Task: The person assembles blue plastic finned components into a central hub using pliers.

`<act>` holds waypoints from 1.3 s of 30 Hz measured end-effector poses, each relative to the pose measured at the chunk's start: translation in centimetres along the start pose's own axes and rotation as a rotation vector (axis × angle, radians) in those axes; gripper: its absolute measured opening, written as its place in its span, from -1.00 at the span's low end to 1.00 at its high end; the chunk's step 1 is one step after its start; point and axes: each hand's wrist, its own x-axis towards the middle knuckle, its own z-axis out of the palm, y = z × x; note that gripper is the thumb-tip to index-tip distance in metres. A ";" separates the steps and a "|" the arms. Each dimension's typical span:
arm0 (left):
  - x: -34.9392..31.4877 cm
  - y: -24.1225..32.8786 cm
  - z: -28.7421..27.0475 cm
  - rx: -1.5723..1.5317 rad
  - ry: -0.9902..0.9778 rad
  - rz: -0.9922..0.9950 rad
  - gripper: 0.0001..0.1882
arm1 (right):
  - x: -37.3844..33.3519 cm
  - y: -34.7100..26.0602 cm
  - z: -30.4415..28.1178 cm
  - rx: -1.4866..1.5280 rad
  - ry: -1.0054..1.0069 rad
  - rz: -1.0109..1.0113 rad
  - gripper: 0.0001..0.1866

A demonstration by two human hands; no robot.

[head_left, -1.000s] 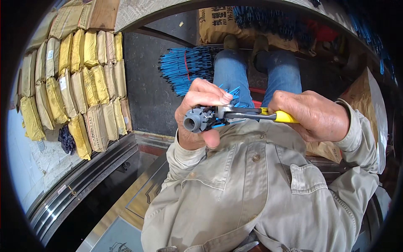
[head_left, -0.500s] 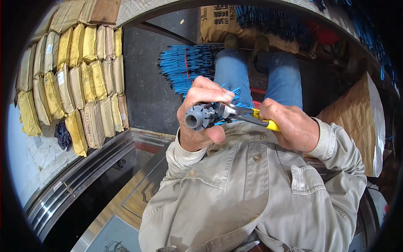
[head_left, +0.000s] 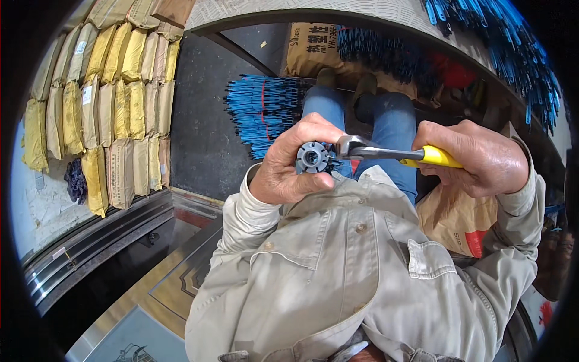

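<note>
My left hand [head_left: 292, 164] is closed around a grey plastic part [head_left: 313, 157], round with a notched rim and a hole in its middle. Its open end faces up toward me, and dark prongs show at its right side. My right hand [head_left: 473, 158] grips pliers [head_left: 374, 151] with yellow handles. Their metal head lies against or just beside the right edge of the grey part; whether the jaws bite on anything cannot be made out. Left of my knees, a bundle of thin blue plastic strips [head_left: 262, 111] is tied with a red band.
Stacked paper and yellow packets [head_left: 114, 108] line the left side. A tabletop edge [head_left: 289, 18] crosses above my feet, with more blue strips [head_left: 525, 66] hanging at the far right. Brown sacks [head_left: 310, 51] stand beneath it; another paper bag [head_left: 455, 217] is beside my right arm.
My right hand and the pliers have shifted right, with the handles now pointing more level. The grey part has moved right and turned its end toward me. Blue strips behind it no longer show.
</note>
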 end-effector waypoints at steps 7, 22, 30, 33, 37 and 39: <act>-0.1 -0.1 0.4 -0.048 -0.032 0.019 -0.53 | 0.0 -0.8 0.1 -0.129 0.021 0.021 -0.75; 0.7 -0.2 -4.4 0.121 0.631 0.022 -0.32 | 5.2 7.1 -2.6 -0.873 0.708 0.032 -0.67; -4.2 -3.5 -12.0 -0.819 0.999 0.099 -0.37 | 10.5 13.1 -6.3 -1.101 0.793 0.029 -0.42; -5.4 -7.6 -10.6 -0.973 0.979 0.028 -0.39 | 12.2 8.8 -0.6 -0.665 0.562 -0.369 -0.29; -7.1 -13.0 -7.9 -1.190 0.980 -0.186 -0.42 | 14.5 6.7 6.3 -0.162 0.622 -0.601 -0.44; -7.4 -14.5 -6.8 -1.238 0.993 -0.287 -0.43 | 14.0 6.0 6.8 -0.068 0.693 -0.622 -0.49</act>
